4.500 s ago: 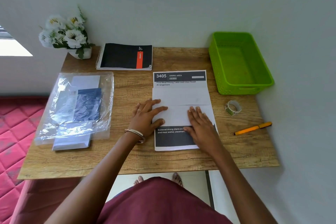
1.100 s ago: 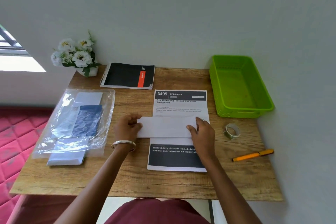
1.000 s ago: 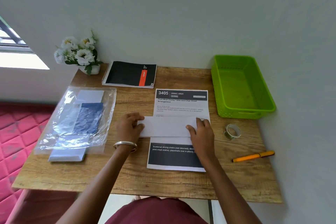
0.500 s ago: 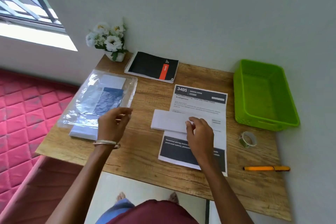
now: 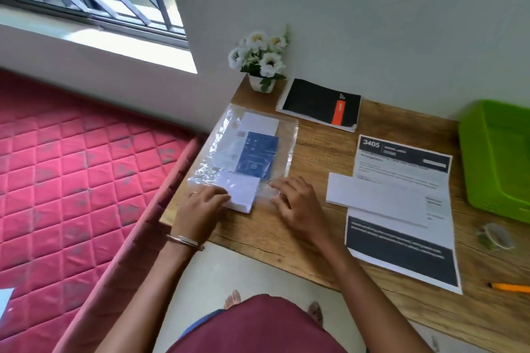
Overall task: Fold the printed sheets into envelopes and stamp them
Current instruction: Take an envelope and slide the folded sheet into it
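White envelopes (image 5: pixel 240 192) lie in a stack under the near end of a clear plastic sleeve (image 5: pixel 282 146), and both hands have come across to them. The left hand (image 5: pixel 200 208) rests its fingertips on the stack's near corner; whether that grip has pinched an envelope I cannot tell. The right hand (image 5: pixel 296 206) lies flat and released on the sleeve just beside the stack, holding nothing.

Half a second ago the right hand was on the folded sheet (image 5: pixel 372 195); now that sheet lies let go on top of the pile of printed sheets (image 5: pixel 401 226), to the right on the worktop (image 5: pixel 315 152). Folding of this one looks done, and fetching an envelope seems the step in hand.

Beyond sit a green basket (image 5: pixel 470 152), a tape roll (image 5: pixel 494 236) and an orange pen (image 5: pixel 510 287).
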Demonstrator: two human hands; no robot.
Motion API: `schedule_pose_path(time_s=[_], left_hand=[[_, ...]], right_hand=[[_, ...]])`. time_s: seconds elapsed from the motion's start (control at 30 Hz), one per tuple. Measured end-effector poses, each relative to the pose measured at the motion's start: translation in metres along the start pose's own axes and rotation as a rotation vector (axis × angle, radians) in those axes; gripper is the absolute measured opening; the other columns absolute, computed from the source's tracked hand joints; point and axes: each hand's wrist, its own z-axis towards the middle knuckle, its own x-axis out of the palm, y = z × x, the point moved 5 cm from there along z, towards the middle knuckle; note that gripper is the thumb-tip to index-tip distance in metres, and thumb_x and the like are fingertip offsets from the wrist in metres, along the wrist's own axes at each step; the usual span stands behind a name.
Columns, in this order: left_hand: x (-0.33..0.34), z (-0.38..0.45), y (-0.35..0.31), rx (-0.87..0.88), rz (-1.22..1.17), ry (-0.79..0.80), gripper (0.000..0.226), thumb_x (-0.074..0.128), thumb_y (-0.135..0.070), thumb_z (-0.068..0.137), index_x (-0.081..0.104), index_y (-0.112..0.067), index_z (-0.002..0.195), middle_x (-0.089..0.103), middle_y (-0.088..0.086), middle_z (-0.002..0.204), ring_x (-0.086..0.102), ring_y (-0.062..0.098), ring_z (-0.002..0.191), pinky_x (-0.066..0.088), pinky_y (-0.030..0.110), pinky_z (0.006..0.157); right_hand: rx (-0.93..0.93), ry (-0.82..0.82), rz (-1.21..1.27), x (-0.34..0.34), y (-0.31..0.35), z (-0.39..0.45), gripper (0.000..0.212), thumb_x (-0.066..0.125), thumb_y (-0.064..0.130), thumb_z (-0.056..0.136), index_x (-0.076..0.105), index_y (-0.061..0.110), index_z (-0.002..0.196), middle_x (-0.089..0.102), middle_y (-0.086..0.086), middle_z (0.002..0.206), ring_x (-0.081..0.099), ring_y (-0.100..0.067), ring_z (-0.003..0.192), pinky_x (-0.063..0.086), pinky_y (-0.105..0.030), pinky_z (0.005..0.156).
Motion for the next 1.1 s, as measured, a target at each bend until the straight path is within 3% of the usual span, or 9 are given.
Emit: schedule_pose_path(time_s=[0.13, 0.23, 0.37, 0.5, 0.63, 0.87, 1.1], left_hand=[[0.005, 0.005, -0.004, 0.203, 0.196, 0.058, 0.027, 0.049, -0.026, 0.07, 0.072, -0.02, 0.084, 0.067, -0.001, 0.09, 0.064, 0.023, 0.074, 0.046, 0.029, 0.059], [0.007, 0.007, -0.001, 0.341, 0.194, 0.028, 0.022, 0.052, -0.02, 0.075, 0.069, -0.014, 0.086, 0.064, 0.005, 0.09, 0.058, 0.024, 0.07, 0.045, 0.03, 0.054], [0.0, 0.012, -0.003, 0.49, 0.174, -0.055, 0.022, 0.05, -0.016, 0.085, 0.069, -0.008, 0.08, 0.061, 0.006, 0.074, 0.054, 0.023, 0.057, 0.039, 0.029, 0.044], [0.002, 0.013, -0.001, 0.677, 0.242, -0.026, 0.013, 0.051, -0.01, 0.085, 0.061, -0.006, 0.092, 0.058, 0.006, 0.069, 0.053, 0.022, 0.056, 0.04, 0.03, 0.045], [0.001, 0.025, 0.003, 0.605, 0.195, 0.053, 0.005, 0.058, -0.012, 0.081, 0.062, -0.013, 0.079, 0.057, 0.002, 0.07, 0.054, 0.022, 0.058, 0.038, 0.031, 0.051], [-0.044, 0.046, -0.013, 0.501, 0.105, -0.077, 0.019, 0.049, -0.015, 0.088, 0.057, -0.014, 0.071, 0.052, 0.002, 0.065, 0.051, 0.025, 0.057, 0.041, 0.035, 0.054], [-0.102, 0.073, -0.01, 0.395, -0.045, -0.157, 0.018, 0.05, -0.018, 0.091, 0.062, -0.012, 0.078, 0.056, 0.003, 0.071, 0.053, 0.025, 0.062, 0.04, 0.038, 0.055]], right_hand=[[-0.062, 0.093, -0.107, 0.02, 0.008, 0.009, 0.042, 0.064, 0.026, 0.086, 0.059, 0.016, 0.126, 0.061, -0.005, 0.125, 0.052, -0.025, 0.118, 0.028, -0.035, 0.092], [-0.048, 0.099, -0.14, 0.026, 0.005, 0.009, 0.043, 0.061, 0.033, 0.087, 0.057, 0.02, 0.128, 0.058, -0.002, 0.13, 0.048, -0.021, 0.123, 0.021, -0.033, 0.09], [-0.037, 0.113, -0.136, 0.028, 0.002, 0.007, 0.041, 0.06, 0.036, 0.085, 0.062, 0.02, 0.123, 0.057, 0.001, 0.132, 0.047, -0.02, 0.125, 0.02, -0.032, 0.09], [-0.007, 0.13, -0.11, 0.03, -0.001, 0.004, 0.042, 0.062, 0.037, 0.086, 0.06, 0.023, 0.125, 0.053, 0.006, 0.136, 0.043, -0.015, 0.128, 0.02, -0.032, 0.092], [0.025, 0.102, -0.065, 0.029, -0.001, 0.001, 0.04, 0.064, 0.038, 0.084, 0.063, 0.023, 0.121, 0.054, 0.007, 0.136, 0.042, -0.013, 0.128, 0.018, -0.032, 0.092], [0.08, 0.017, 0.017, 0.031, -0.003, 0.001, 0.044, 0.045, 0.053, 0.085, 0.067, 0.029, 0.115, 0.06, 0.013, 0.127, 0.047, -0.007, 0.123, 0.025, -0.033, 0.09], [0.1, -0.013, 0.017, 0.032, -0.001, -0.001, 0.037, 0.056, 0.045, 0.084, 0.067, 0.029, 0.115, 0.059, 0.013, 0.128, 0.047, -0.008, 0.123, 0.029, -0.037, 0.092]])
